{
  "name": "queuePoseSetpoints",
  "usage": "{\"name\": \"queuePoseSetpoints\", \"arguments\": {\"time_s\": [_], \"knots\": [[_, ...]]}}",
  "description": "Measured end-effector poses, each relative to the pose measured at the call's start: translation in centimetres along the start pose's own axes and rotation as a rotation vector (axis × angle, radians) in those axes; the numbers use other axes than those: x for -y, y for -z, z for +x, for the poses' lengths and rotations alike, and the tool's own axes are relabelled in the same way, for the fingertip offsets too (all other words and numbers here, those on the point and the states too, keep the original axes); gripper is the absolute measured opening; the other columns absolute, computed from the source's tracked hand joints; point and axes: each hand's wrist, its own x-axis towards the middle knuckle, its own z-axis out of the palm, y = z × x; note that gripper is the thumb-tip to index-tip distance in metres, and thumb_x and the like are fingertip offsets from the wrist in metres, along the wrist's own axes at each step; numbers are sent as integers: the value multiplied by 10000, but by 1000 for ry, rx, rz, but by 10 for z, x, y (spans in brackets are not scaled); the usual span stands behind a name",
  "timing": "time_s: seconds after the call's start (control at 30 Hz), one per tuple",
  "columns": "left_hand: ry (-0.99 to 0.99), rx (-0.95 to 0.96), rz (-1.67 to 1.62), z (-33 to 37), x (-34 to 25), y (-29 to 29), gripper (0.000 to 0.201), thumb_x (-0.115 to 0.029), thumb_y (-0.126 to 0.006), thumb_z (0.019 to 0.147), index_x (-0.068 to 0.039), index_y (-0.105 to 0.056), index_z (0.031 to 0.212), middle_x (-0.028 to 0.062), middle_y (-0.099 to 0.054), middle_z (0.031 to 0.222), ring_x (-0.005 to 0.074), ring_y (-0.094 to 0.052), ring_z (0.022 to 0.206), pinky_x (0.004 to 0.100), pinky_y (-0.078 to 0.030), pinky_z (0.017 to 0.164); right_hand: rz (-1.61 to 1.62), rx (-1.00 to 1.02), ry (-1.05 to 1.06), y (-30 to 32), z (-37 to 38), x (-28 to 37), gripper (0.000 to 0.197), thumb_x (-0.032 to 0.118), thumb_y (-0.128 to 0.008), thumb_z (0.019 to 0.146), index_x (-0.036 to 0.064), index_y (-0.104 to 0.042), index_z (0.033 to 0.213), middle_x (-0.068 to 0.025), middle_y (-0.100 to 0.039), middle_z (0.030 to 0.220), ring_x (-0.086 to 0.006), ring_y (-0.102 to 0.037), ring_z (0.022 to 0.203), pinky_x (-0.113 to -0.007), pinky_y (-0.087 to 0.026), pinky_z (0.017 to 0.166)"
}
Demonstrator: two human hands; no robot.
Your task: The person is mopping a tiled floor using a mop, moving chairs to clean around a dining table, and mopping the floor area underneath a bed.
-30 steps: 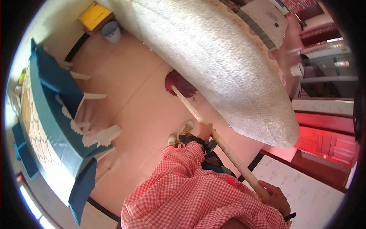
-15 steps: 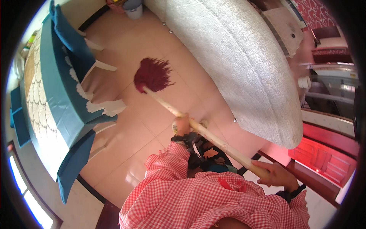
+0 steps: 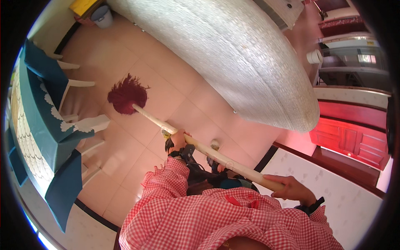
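Down on the pale pink tiled floor (image 3: 175,96), a dark red mop head (image 3: 126,95) rests at the far left, close beside the white legs of a chair (image 3: 85,125) tucked under the table with the teal cloth (image 3: 39,121). Its long wooden handle (image 3: 208,151) runs from there diagonally toward the near right. The left hand (image 3: 178,141) grips the handle at about its middle, fingers curled fully round the wood, and the right hand (image 3: 291,189) clasps the near end, fingers wrapped over it with the thumb along the top. Both arms wear red-and-white checked sleeves (image 3: 175,187). Compared with a second ago, the mop head has travelled out from under the edge of the large white woven-textured surface (image 3: 233,58) and now lies in the open floor toward the table; half a second ago it was already on that side, and it has since drawn a little nearer the chair legs. The stroke appears to be sweeping across the open strip of floor between the two pieces of furniture. The tiles look glossy and unbroken, with thin joints. A grey bucket (image 3: 102,16) stands at the far left by a yellow object (image 3: 83,6), red wooden cabinet doors (image 3: 350,137) line the right side, and a white patterned counter surface (image 3: 333,191) lies near right behind a dark skirting edge.
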Motion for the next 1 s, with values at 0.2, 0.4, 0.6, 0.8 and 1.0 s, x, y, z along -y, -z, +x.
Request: {"name": "queuePoseSetpoints", "arguments": {"time_s": [0.2, 0.4, 0.6, 0.8, 1.0], "knots": [[25, 51, 90, -4, 106, -68, 155, -1, -521, 695, 27, -415, 804, 124, -473, 588, 239, -515, 453, 392, -452, 386, 195, -111, 79, 0, -4, -147, 635, 60, -704, 672, 128, -463, 1255, -52, -620, 948, -80, -526, 640, -228, -464, 602], [130, 157, 290, -42, 251, -121, 212, -13, -528, 698, -1, -401, 867, 123, -479, 601, 239, -522, 445, 385, -441, 389, 581, -192, -113, -13, -48, -282, 625, 6, -680, 675, 110, -467, 1254, -19, -580, 841, -54, -485, 594, -202, -429, 509], [244, 267, 350, -124, 388, -164, 379, -39, -536, 712, 48, -299, 995, 189, -516, 803, 277, -565, 523, 387, -506, 472, 621, -576, -203, -9, -138, -357, 511, -28, -644, 661, -31, -512, 1155, -54, -586, 679, -77, -499, 495, -220, -405, 437], [500, 425, 301, -195, 415, -177, 299, -45, -535, 737, 59, -357, 954, 170, -519, 799, 279, -578, 592, 399, -491, 492, 540, -758, -289, -1, -190, -352, 350, -13, -566, 662, -61, -583, 1008, -93, -552, 531, -102, -459, 352, -226, -343, 313], [297, 344, 218, -176, 383, -166, 268, -46, -546, 765, 44, -399, 970, 154, -506, 842, 286, -601, 697, 370, -522, 535, 323, -637, -237, 39, -171, -319, 293, 21, -575, 716, -78, -590, 991, -78, -546, 531, -92, -453, 349, -219, -345, 320]]}}
